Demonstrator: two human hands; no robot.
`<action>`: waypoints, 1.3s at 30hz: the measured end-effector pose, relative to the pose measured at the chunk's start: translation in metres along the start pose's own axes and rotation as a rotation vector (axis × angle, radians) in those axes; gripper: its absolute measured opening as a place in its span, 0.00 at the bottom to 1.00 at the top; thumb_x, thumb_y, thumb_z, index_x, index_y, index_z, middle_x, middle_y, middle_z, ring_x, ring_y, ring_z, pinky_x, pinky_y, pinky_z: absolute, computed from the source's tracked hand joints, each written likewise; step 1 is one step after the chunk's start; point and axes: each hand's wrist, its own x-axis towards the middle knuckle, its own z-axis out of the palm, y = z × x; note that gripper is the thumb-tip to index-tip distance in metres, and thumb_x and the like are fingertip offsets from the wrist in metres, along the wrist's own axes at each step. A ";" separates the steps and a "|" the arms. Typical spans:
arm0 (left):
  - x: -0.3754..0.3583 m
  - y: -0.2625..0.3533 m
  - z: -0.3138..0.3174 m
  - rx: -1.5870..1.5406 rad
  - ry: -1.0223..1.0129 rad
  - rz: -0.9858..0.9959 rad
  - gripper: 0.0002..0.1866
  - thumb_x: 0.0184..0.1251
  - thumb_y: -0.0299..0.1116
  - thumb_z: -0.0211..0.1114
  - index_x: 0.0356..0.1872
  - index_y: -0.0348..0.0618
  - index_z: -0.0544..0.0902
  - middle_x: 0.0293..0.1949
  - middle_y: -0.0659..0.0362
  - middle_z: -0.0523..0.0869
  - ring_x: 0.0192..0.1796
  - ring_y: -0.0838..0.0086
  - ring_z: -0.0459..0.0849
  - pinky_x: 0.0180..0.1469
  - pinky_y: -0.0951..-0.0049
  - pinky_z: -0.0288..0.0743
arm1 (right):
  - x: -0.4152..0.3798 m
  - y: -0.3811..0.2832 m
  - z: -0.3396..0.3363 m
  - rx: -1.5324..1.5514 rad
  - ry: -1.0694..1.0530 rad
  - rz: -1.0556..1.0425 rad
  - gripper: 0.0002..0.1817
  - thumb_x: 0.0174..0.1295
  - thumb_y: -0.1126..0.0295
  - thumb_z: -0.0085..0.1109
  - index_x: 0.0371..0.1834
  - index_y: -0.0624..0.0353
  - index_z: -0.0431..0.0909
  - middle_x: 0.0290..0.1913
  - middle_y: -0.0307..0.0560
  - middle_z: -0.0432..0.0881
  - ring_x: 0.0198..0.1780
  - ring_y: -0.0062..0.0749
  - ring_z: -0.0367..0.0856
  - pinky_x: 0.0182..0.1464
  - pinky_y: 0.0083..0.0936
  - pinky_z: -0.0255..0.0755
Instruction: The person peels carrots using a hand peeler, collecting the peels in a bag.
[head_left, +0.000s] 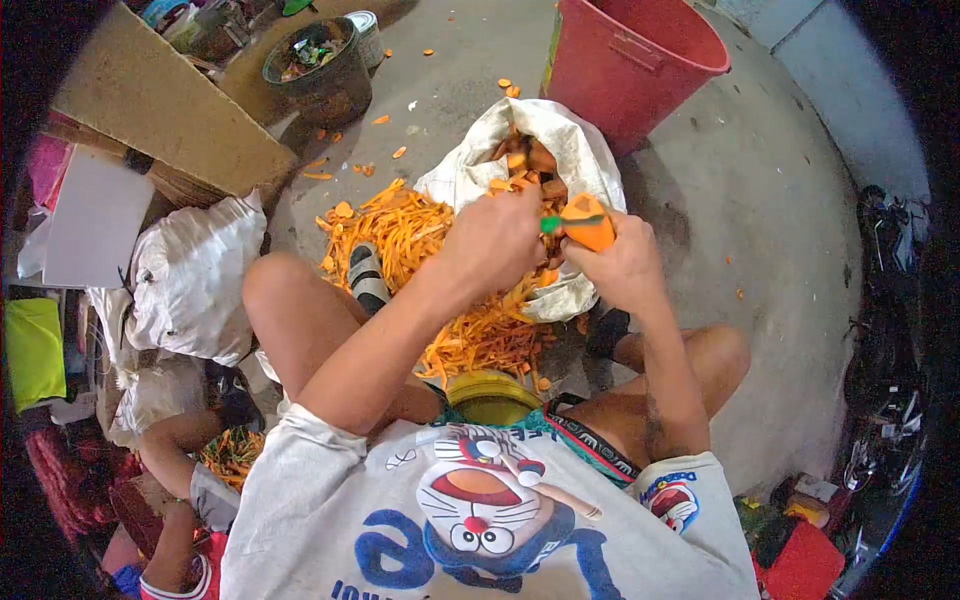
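Note:
My left hand (495, 240) is closed round a peeler, whose green part (551, 225) shows beyond the fingers, touching or just over the vegetable. My right hand (625, 262) grips a peeled orange vegetable (590, 232), possibly a carrot, with its cut end upward. Both hands are above a white sack (585, 150) with its mouth rolled open and orange-brown vegetables (540, 157) inside. A heap of orange peelings (400, 228) lies on the floor to the left of the sack and below it.
Beyond the sack stands a red bin (635, 75). A dark bucket of scraps (320, 75) is at the upper left, near cardboard (170, 95) and a full white sack (195, 280). Between my legs is a yellow-green container (492, 392). Another person's arm (175, 540) shows at the lower left.

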 end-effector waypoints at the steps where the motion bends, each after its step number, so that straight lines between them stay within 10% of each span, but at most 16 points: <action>1: 0.003 -0.006 0.005 -0.002 -0.003 -0.002 0.13 0.59 0.30 0.63 0.41 0.31 0.76 0.31 0.37 0.86 0.38 0.41 0.87 0.42 0.44 0.80 | -0.002 -0.001 0.000 0.001 -0.003 0.003 0.24 0.49 0.57 0.75 0.40 0.68 0.85 0.33 0.61 0.87 0.37 0.51 0.89 0.43 0.39 0.81; 4: 0.026 -0.028 0.000 0.040 -0.139 -0.139 0.13 0.59 0.30 0.62 0.40 0.29 0.79 0.36 0.35 0.87 0.41 0.42 0.88 0.45 0.46 0.81 | 0.000 -0.009 -0.002 -0.016 -0.009 0.019 0.23 0.48 0.59 0.75 0.39 0.68 0.85 0.33 0.61 0.87 0.37 0.51 0.89 0.42 0.38 0.80; 7: 0.024 -0.039 -0.016 0.003 -0.109 -0.267 0.16 0.59 0.34 0.65 0.41 0.30 0.82 0.39 0.34 0.87 0.44 0.42 0.88 0.48 0.48 0.82 | -0.004 -0.003 0.007 0.196 0.025 -0.056 0.19 0.57 0.59 0.73 0.40 0.65 0.85 0.31 0.40 0.86 0.32 0.23 0.83 0.36 0.29 0.77; 11: 0.015 -0.055 -0.039 -0.011 -0.011 -0.241 0.16 0.60 0.35 0.65 0.43 0.32 0.81 0.39 0.34 0.86 0.45 0.40 0.87 0.49 0.46 0.80 | 0.064 0.016 -0.025 0.667 0.038 0.206 0.15 0.62 0.54 0.69 0.40 0.53 0.87 0.29 0.28 0.78 0.28 0.15 0.75 0.30 0.20 0.69; 14: 0.009 -0.061 -0.048 -0.012 0.003 -0.335 0.14 0.61 0.34 0.65 0.44 0.35 0.81 0.40 0.35 0.86 0.46 0.39 0.86 0.50 0.45 0.78 | 0.179 0.059 -0.105 1.361 -0.146 0.030 0.22 0.72 0.58 0.57 0.61 0.60 0.74 0.44 0.43 0.84 0.32 0.24 0.77 0.33 0.21 0.73; 16: 0.004 -0.061 -0.060 -0.025 0.131 -0.290 0.13 0.63 0.32 0.65 0.44 0.36 0.80 0.39 0.36 0.86 0.46 0.39 0.85 0.49 0.45 0.77 | 0.211 0.057 -0.136 1.518 0.223 0.160 0.19 0.71 0.59 0.58 0.58 0.59 0.76 0.42 0.43 0.84 0.33 0.25 0.79 0.35 0.24 0.75; 21: -0.009 -0.062 -0.086 -0.129 0.221 -0.274 0.15 0.65 0.32 0.67 0.50 0.36 0.80 0.39 0.37 0.86 0.45 0.39 0.85 0.48 0.47 0.76 | 0.194 0.110 -0.030 1.220 0.095 0.167 0.14 0.70 0.57 0.59 0.48 0.54 0.79 0.39 0.41 0.83 0.34 0.27 0.77 0.33 0.26 0.70; 24: -0.014 -0.066 -0.095 -0.121 0.217 -0.300 0.16 0.66 0.32 0.68 0.51 0.36 0.80 0.39 0.37 0.86 0.44 0.40 0.85 0.46 0.49 0.77 | 0.154 0.240 0.121 1.044 -0.190 0.625 0.17 0.73 0.51 0.56 0.51 0.51 0.80 0.41 0.39 0.84 0.39 0.29 0.82 0.44 0.28 0.75; 25: -0.015 -0.067 -0.098 -0.126 0.204 -0.311 0.16 0.66 0.32 0.68 0.51 0.36 0.80 0.39 0.37 0.86 0.44 0.40 0.85 0.46 0.50 0.77 | 0.104 0.151 0.128 0.527 0.031 0.831 0.21 0.76 0.51 0.52 0.57 0.56 0.80 0.48 0.45 0.85 0.39 0.36 0.84 0.46 0.34 0.78; 26: -0.015 -0.067 -0.100 -0.130 0.192 -0.321 0.16 0.66 0.33 0.69 0.51 0.36 0.80 0.39 0.37 0.86 0.43 0.40 0.86 0.46 0.50 0.77 | 0.103 0.249 0.208 0.701 -0.047 0.689 0.28 0.75 0.49 0.52 0.67 0.61 0.75 0.57 0.54 0.83 0.49 0.43 0.85 0.53 0.42 0.78; 28: -0.018 -0.070 -0.102 -0.109 0.219 -0.296 0.16 0.66 0.33 0.69 0.51 0.37 0.80 0.39 0.37 0.87 0.43 0.41 0.86 0.46 0.50 0.77 | 0.060 0.226 0.250 0.374 -0.090 0.613 0.44 0.65 0.42 0.63 0.72 0.69 0.68 0.66 0.67 0.76 0.67 0.64 0.74 0.68 0.52 0.69; 32: -0.021 -0.072 -0.105 -0.099 0.249 -0.280 0.15 0.66 0.33 0.71 0.50 0.37 0.81 0.38 0.38 0.87 0.43 0.42 0.87 0.45 0.52 0.78 | -0.012 0.119 0.303 -0.217 0.031 0.134 0.42 0.65 0.45 0.63 0.76 0.60 0.65 0.75 0.77 0.59 0.78 0.67 0.56 0.76 0.54 0.57; 36: -0.020 -0.069 -0.108 -0.098 0.241 -0.284 0.15 0.65 0.33 0.71 0.49 0.37 0.81 0.37 0.38 0.87 0.42 0.42 0.86 0.44 0.52 0.78 | -0.016 0.102 0.277 -0.413 -0.204 -0.071 0.38 0.65 0.50 0.65 0.74 0.60 0.69 0.69 0.70 0.71 0.74 0.60 0.66 0.72 0.47 0.63; 39: -0.021 -0.070 -0.112 -0.079 0.223 -0.285 0.15 0.65 0.32 0.71 0.48 0.37 0.81 0.37 0.38 0.86 0.42 0.41 0.86 0.44 0.52 0.78 | 0.008 0.177 0.272 0.168 0.109 0.321 0.25 0.67 0.61 0.60 0.64 0.61 0.76 0.61 0.62 0.80 0.61 0.57 0.79 0.63 0.43 0.71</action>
